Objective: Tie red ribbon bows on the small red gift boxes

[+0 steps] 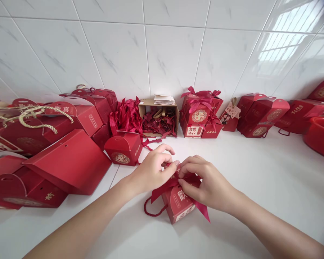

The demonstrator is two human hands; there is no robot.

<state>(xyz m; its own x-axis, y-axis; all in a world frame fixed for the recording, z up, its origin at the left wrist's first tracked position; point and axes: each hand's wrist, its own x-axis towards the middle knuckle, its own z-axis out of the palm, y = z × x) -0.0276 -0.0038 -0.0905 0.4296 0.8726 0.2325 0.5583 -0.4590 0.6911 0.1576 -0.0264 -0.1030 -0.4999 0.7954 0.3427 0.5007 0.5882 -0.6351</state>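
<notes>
A small red gift box (178,207) with gold characters and a red cord handle stands on the white counter (259,187) in front of me. A red satin ribbon (202,209) lies across its top, with tails hanging off both sides. My left hand (153,169) pinches the ribbon at the box's top with thumb and forefinger. My right hand (206,183) pinches the same ribbon from the other side, fingers curled over the box.
Folded red gift boxes (70,162) with rope handles pile up at the left. A cardboard box (158,118) of red ribbons stands against the tiled wall. Finished ribboned boxes (199,115) sit beside it, more red boxes (261,115) and a red tub (321,136) to the right.
</notes>
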